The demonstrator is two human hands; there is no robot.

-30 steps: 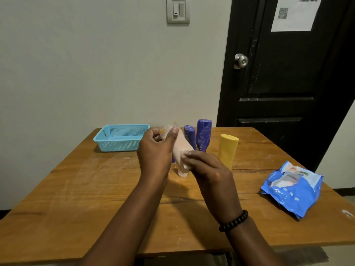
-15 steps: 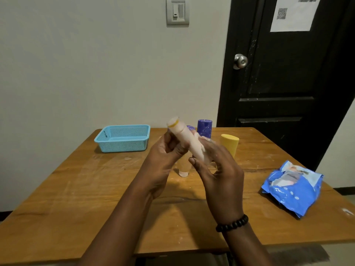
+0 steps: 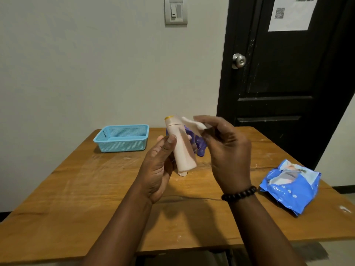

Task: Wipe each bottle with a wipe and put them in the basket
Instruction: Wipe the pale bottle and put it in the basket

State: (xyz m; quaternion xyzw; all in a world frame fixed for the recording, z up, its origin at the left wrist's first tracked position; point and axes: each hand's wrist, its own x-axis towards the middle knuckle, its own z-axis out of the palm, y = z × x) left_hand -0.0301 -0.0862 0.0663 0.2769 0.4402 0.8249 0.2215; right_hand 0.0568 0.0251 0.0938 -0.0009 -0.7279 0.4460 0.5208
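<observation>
My left hand [image 3: 159, 167] grips a pale pink bottle [image 3: 181, 146] with a yellow-rimmed cap, held upright and tilted above the table. My right hand [image 3: 226, 156] pinches a white wipe [image 3: 194, 123] just right of the bottle's top. Behind the hands stand purple bottles [image 3: 199, 144], partly hidden. The base of another pale bottle [image 3: 182, 173] shows below the held one. The light blue basket [image 3: 123, 138] sits empty at the back left of the wooden table [image 3: 76, 198]. The yellow bottle is hidden behind my right hand.
A blue pack of wipes [image 3: 290, 187] lies at the table's right edge. A black door [image 3: 288, 73] with a metal knob stands behind the table on the right. The wall with a light switch is behind the basket.
My right hand has lifted off the pink bottle's body with the wipe and moved up and right. My left hand turned the bottle more upright.
</observation>
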